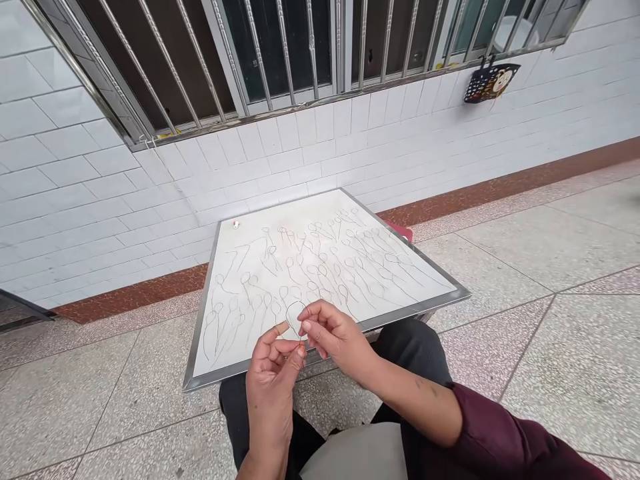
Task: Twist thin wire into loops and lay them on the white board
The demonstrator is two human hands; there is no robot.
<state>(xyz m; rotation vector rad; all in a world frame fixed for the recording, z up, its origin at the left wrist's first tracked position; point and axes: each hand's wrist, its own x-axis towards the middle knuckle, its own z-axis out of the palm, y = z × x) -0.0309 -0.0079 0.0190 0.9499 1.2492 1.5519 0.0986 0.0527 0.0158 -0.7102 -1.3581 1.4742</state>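
Observation:
Over the near edge of a white table, my left hand [275, 363] pinches a thin dark wire loop [295, 303] between thumb and forefinger. My right hand [325, 330] is closed on the same wire, just right of and slightly above the left fingertips. The round part of the loop stands up between and above the hands. Many similar thin looped wires [320, 270] lie spread in rows over the white tabletop [255, 250], their tails pointing mostly toward me.
A small red and white item [236, 225] sits at the table's far left corner. Behind stands a white tiled wall [300, 157] with a barred window. A dark basket [493, 81] hangs from the bars. Something red [399, 231] shows beyond the table's right edge.

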